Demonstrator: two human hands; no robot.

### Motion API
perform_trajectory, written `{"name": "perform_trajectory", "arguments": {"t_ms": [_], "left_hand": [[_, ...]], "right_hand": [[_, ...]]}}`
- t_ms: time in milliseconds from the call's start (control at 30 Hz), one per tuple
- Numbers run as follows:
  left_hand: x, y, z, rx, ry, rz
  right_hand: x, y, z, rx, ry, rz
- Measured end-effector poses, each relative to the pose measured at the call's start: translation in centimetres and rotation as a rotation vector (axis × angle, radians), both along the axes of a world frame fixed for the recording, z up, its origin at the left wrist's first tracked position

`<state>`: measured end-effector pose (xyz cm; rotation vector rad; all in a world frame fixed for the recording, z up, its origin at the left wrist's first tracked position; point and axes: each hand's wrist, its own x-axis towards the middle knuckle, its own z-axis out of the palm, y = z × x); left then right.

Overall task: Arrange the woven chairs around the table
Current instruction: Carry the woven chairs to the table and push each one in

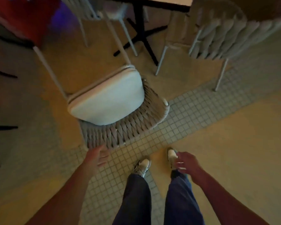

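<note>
Hands [99,157] open, empty, just below woven chair [120,130]

Floor [225,135]: lying in tan patches, with a band of small pale square tiles [193,111] running diagonally across it.
Near woven chair [113,109]: standing on the floor at the middle, its pale seat cushion facing up and its woven back reaching over the tiled band.
Right woven chair [221,41]: standing on thin pale legs at the upper right, beside the desk.
Far woven chair [104,15]: standing at the top, blurred.
Desk [162,4]: resting on a dark cross-shaped base [144,36] spreading over the floor.
Shoes [142,166]: standing on the floor at the tiled band's edge.
</note>
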<state>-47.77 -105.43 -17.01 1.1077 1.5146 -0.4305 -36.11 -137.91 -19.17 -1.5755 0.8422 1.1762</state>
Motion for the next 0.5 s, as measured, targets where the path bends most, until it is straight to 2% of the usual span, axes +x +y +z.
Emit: {"name": "perform_trajectory", "arguments": {"t_ms": [100, 267, 500], "left_hand": [[-2.0, -2.6, -2.0, -0.012, -0.051, 0.245], [-4.3, -6.0, -5.0, -0.094, -0.135, 0.581], [-4.6, -5.3, -11.6, -0.165, -0.146, 0.78]], "right_hand": [[3.6, -0.1, -2.8, 0.088, 0.097, 0.042], [6.8, 1.1, -7.1, 0.121, 0.074, 0.082], [8.6, 5.4, -11.9, 0.132, 0.134, -0.013]]}}
